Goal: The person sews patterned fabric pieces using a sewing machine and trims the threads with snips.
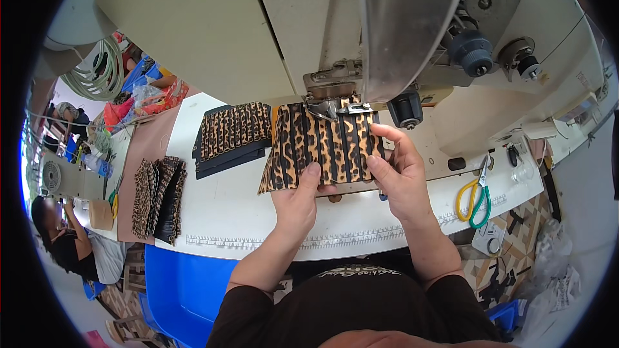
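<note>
A leopard-print fabric piece [325,145] with black stripes lies under the presser foot [351,109] of a sewing machine. My left hand [298,200] grips its near edge, thumb on top and fingertips showing just under it. My right hand [405,177] has closed on the right edge, with the thumb on the cloth and the index finger reaching up along the side. Left of the machine foot sits a stack of striped leopard pieces [235,130] on dark cloth. Another folded bundle of leopard pieces [155,200] stands farther left.
Scissors [474,196] with yellow and green handles lie on the right of the white table [361,225], by a printed ruler strip [271,243]. A blue bin [184,290] is below the front edge. Another person [77,245] sits at far left.
</note>
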`<state>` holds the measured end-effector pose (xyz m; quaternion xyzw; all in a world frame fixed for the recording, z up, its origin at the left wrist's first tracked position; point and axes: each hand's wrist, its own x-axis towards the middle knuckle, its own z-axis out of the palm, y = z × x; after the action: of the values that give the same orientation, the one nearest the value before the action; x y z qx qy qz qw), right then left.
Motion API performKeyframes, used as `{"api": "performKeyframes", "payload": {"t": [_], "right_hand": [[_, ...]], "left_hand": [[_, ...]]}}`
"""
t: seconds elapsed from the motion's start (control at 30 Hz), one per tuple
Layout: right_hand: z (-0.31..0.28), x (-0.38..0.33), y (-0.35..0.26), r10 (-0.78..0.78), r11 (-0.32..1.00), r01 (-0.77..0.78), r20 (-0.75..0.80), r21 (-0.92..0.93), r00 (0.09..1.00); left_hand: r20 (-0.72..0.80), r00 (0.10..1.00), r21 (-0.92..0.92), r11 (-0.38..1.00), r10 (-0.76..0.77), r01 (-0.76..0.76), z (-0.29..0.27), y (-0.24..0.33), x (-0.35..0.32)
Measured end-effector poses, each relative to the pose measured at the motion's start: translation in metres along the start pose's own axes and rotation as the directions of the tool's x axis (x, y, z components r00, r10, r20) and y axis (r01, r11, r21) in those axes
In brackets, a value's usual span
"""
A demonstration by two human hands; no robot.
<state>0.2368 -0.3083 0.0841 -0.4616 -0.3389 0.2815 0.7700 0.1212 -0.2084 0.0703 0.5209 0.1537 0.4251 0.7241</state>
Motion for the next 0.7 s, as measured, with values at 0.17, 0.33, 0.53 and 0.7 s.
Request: {"api": "performKeyframes", "payload": {"t": [0.17,0.33,0.53,0.7], "right_hand": [[-0.005,0.007,-0.001,-0.007,0.999,0.008,-0.025,0.042,1.0],[-0.005,0.012,-0.001,-0.013,1.0,0.013,-0.03,0.015,0.999],[-0.011,0.015,0.002,-0.076,0.997,0.075,-0.029,-0.024,0.997],[-0.014,0.014,0.0,-0.053,0.997,0.051,-0.031,-0.059,0.998]], "left_hand": [[0.007,0.999,-0.018,0.999,0.05,-0.05,0.007,-0.003,0.016],[0.037,0.998,-0.007,0.999,0.044,-0.044,0.001,-0.007,0.031],[0.039,0.995,-0.01,0.996,0.09,-0.089,0.006,-0.007,0.048],[0.05,0.995,0.057,0.994,0.09,-0.093,0.005,-0.008,0.063]]}}
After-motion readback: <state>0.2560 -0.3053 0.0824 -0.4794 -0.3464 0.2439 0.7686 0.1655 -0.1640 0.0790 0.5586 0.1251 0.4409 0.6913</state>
